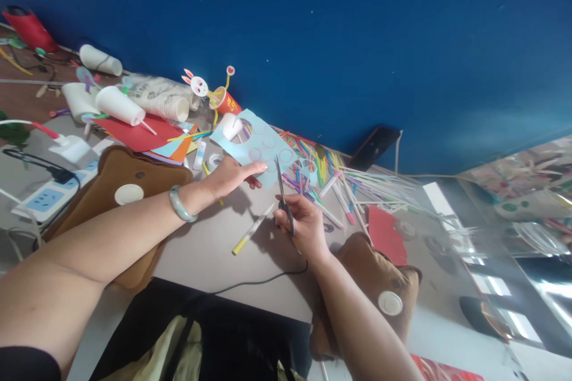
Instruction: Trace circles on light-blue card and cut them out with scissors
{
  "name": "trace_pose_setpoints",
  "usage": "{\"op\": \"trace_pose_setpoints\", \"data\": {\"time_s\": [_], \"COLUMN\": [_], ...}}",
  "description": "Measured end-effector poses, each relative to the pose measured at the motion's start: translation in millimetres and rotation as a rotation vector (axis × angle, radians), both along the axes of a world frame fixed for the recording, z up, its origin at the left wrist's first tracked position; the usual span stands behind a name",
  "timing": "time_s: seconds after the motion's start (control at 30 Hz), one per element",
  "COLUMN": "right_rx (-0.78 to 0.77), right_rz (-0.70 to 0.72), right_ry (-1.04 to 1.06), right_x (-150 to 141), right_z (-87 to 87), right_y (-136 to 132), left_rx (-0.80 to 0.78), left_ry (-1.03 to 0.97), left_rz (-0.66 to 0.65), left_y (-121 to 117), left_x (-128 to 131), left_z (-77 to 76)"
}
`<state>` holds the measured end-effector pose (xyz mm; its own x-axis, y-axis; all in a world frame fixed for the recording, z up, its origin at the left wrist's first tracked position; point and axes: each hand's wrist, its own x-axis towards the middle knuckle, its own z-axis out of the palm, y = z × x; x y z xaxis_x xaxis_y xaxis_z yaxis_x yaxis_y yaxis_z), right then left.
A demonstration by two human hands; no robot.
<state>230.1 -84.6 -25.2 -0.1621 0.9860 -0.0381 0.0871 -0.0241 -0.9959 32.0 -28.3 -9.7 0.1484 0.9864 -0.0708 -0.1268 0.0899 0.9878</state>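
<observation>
Above the table my left hand (235,177) pinches the lower edge of a light blue paper sheet (276,141), thumb on top. Pink circles are drawn on the sheet, and a rounded piece is cut out of its upper left. My right hand (305,223) grips a pair of scissors (287,210) by the handles. The blades point up and lie at the sheet's lower right edge; whether they are parted is hard to tell. Below the sheet, between my hands, a white marker with a yellow end (252,231) lies on the table.
Several markers (342,199) and coloured sticks spread behind my right hand. Brown cushions (147,181) (370,292) lie under or beside both forearms. White paper cups (118,105), red paper (136,133) and a power strip (49,193) are at left. A phone (374,146) leans on the blue wall.
</observation>
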Motion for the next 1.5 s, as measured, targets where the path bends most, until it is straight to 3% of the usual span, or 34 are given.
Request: {"op": "trace_pose_setpoints", "data": {"time_s": [0.47, 0.97, 1.5], "right_rx": [0.009, 0.001, 0.011], "right_rz": [0.015, 0.036, 0.054], "right_ry": [-0.006, 0.027, 0.032], "right_x": [0.4, 3.3, 3.3], "right_z": [-1.8, -4.2, -4.6], "right_y": [2.8, 3.5, 2.2], "left_rx": [0.087, 0.085, 0.200], "left_ry": [0.046, 0.123, 0.082], "left_rz": [-0.090, -0.064, -0.095], "left_y": [1.1, 4.6, 5.7], "left_x": [-1.9, -6.3, -7.3], "left_z": [-2.0, -9.4, -4.9]}}
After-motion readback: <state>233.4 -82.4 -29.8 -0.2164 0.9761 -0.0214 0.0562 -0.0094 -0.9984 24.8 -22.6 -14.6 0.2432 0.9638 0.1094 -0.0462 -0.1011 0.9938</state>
